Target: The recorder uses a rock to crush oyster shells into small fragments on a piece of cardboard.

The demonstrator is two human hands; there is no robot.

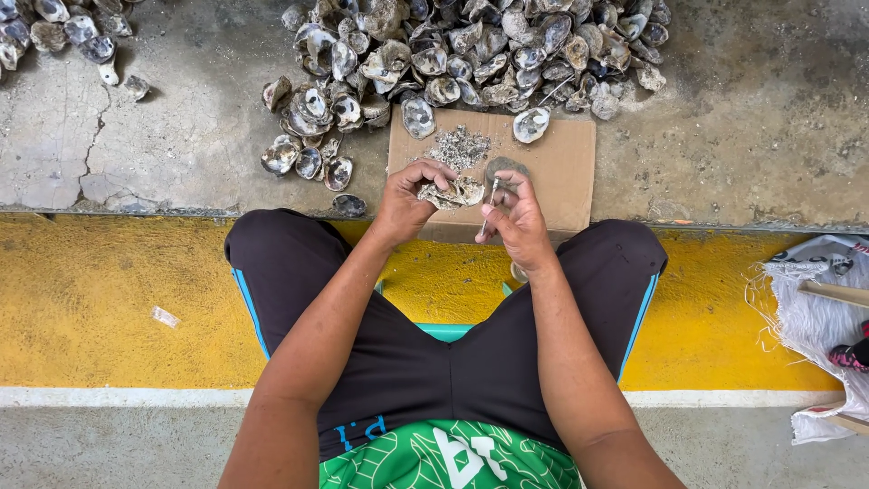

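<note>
A rough oyster shell (450,193) sits clamped in the left hand (405,197) above a cardboard sheet (561,172) — the right hand (518,220) beside it, fingers pinched on a thin metal tool (490,205). Beyond — a heap of shells (471,54) on concrete floor (751,118).

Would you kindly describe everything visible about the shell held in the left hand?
The shell is a rough, flaky oyster shell, grey-brown with pale chalky layers and a ragged edge. The left hand grips its left side from above, fingers curled over it, holding it roughly level above the cardboard sheet. The right hand holds a thin metal tool close to its right edge; whether they touch is unclear.
</note>
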